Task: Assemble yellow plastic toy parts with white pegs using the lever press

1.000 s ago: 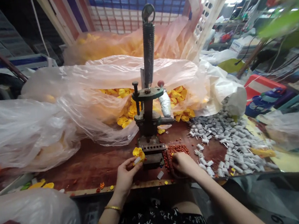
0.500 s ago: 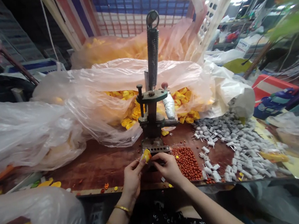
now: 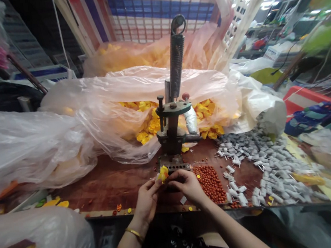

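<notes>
A small yellow piece [image 3: 163, 174] with a pale part at its lower left is pinched in my left hand [image 3: 148, 198], in front of the base of a dark hand press [image 3: 171, 135]. My right hand [image 3: 188, 186] is beside it, thumb and forefinger closed near the piece's right edge; whether something tiny is between those fingertips is too small to tell. Just right of my right hand lies a patch of red-brown beads [image 3: 210, 183]. Farther right, many grey-white parts with thin metal pins [image 3: 275, 169] are heaped on the brown table [image 3: 101, 188].
Behind the press, clear plastic bags [image 3: 104, 91] hold yellow pieces [image 3: 150, 122]. A white plastic crate [image 3: 255, 4] stands beyond them. More plastic bags [image 3: 29, 144] cover the left side. A red bin [image 3: 301, 97] is at the right.
The whole view has shifted slightly, so the press appears a little farther right. Both hands keep nearly the same pose at the yellow piece, which is turned slightly.
</notes>
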A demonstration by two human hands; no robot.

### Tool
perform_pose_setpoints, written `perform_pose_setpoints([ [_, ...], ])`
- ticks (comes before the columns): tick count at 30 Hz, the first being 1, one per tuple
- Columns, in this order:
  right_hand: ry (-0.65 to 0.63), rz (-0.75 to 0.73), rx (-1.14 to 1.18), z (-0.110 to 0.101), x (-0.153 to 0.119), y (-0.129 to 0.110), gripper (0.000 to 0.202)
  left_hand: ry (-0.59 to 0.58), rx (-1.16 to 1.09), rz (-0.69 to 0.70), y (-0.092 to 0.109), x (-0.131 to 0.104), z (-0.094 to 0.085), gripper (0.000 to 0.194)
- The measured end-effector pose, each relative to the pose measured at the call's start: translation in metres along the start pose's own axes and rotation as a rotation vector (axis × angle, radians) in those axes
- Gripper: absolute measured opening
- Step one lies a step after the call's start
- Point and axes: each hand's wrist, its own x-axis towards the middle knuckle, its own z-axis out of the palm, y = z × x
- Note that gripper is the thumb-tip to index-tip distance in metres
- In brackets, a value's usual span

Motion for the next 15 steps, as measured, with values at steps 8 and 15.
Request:
perform_pose_setpoints([
  [8, 0.109, -0.180, -0.478, -0.004, 0.027, 0.001, 0.009, 0.000, 0.263, 0.167, -0.002, 0.029, -0.002, 0.040],
  [15, 0.402, -0.224, -0.619, -0.066, 0.066, -0.025, 0.009, -0.135, 0.739, 0.431, 0.012, 0.086, 0.005, 0.030],
])
